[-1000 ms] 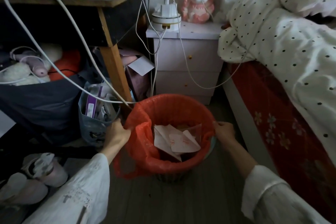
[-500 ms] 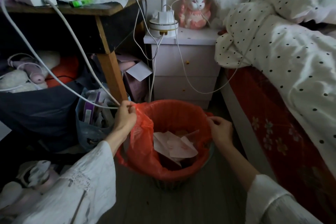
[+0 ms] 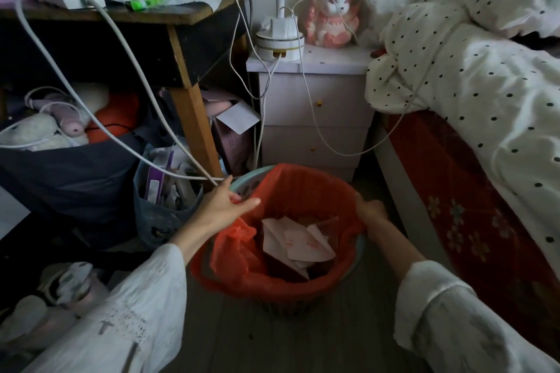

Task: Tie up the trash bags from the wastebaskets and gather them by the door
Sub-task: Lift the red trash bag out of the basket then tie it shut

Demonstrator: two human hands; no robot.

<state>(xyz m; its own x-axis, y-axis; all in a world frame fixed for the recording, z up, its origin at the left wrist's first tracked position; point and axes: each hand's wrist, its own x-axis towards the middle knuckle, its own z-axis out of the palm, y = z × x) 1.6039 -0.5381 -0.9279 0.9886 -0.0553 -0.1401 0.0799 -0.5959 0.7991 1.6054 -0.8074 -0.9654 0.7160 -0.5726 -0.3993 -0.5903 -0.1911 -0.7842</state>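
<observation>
A red trash bag (image 3: 303,191) lines a pale green wastebasket (image 3: 245,183) on the floor in front of me. Crumpled pinkish papers (image 3: 298,241) lie inside it. On the left side the bag has come off the rim and a loose flap (image 3: 239,239) hangs inward. My left hand (image 3: 222,206) reaches over the bare left rim, fingers spread, touching the bag's edge. My right hand (image 3: 368,210) grips the bag's edge at the right rim, its fingers curled and partly hidden behind the plastic.
A wooden desk leg (image 3: 194,127) and white cables (image 3: 130,70) stand just left of the basket, beside a grey bin (image 3: 160,218) of clutter. A white nightstand (image 3: 315,118) is behind it, and a bed (image 3: 469,160) with a red side runs along the right.
The left side of the bag has come off the rim, baring the green basket edge. My left hand let go of the pinched plastic and opened over the rim. The view moved closer.
</observation>
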